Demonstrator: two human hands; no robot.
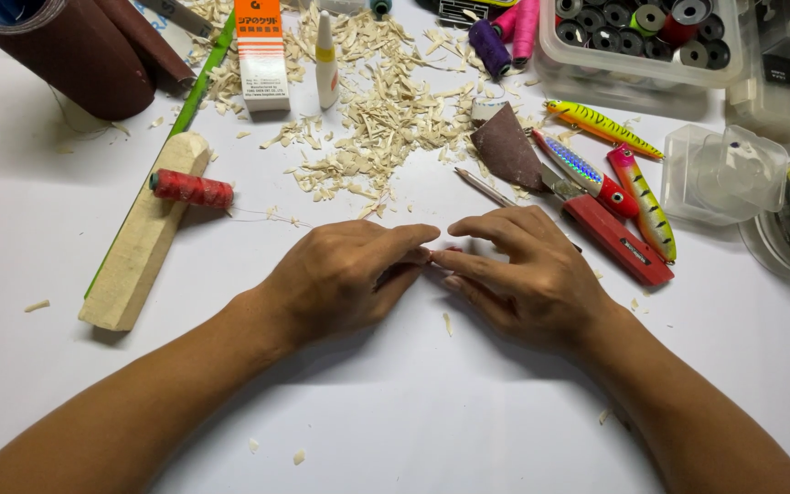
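At frame centre both hands, left hand and right hand, pinch a tiny red piece with closed fingers on the white worktop, an orange-and-white box upper left, wood shavings beyond.

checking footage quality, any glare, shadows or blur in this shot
Head view: even bright light on the white table; soft shadows under the left hand, right hand and wooden block; highlights on the clear plastic box; focus sharp centrally, edges slightly bowed.

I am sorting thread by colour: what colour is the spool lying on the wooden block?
Red, seen in the head view: the spool lies across the pale wooden block.
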